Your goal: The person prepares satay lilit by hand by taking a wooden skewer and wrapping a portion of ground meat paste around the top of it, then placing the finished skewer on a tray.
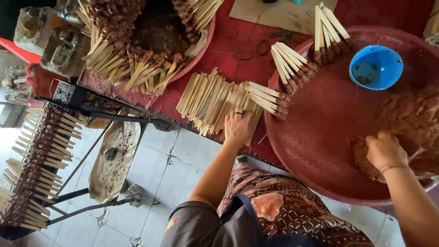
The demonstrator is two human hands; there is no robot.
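My left hand, with a ring on one finger, rests flat on a pile of bare flat bamboo sticks lying on the red table near its front edge. My right hand presses into a heap of brown minced paste at the right side of a big red round tray; whether it grips any paste is hidden. On the tray's far rim lie three small bunches of sticks with brown paste on their tips.
A blue plastic bowl sits in the tray. A second red basin heaped with finished skewers stands at the back left. A black metal grill rack with rows of skewers stands over the tiled floor at left.
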